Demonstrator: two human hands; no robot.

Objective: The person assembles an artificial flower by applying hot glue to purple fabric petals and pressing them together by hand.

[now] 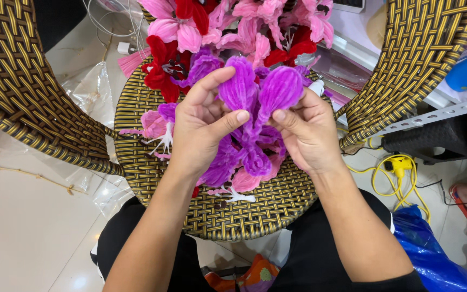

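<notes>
Woven wicker, gold and dark: two chairs [17, 86] are flanking a round stool [233, 211] that is serving as the worktop between the person's knees. A heap of fuzzy flowers [233, 27], pink and red, is lying across its far side and spilling beyond. A blue plastic bag [433, 254] is sitting on the floor at right, with a yellow cable [398, 167] coiling just above it.

The purple flower [255, 103] is being held just above the stool top, between both hands. Left hand [201, 130] is gripping it, thumb pressing against a petal. Right hand [306, 132] is closing on the other side, thumb on the neighbouring petal; its remaining fingers are hidden behind.

Judging by looks: it's light, soft pile over bendable wire, so it's deforming easily. Best held low at the petal bases, not the puffy tips.
</notes>
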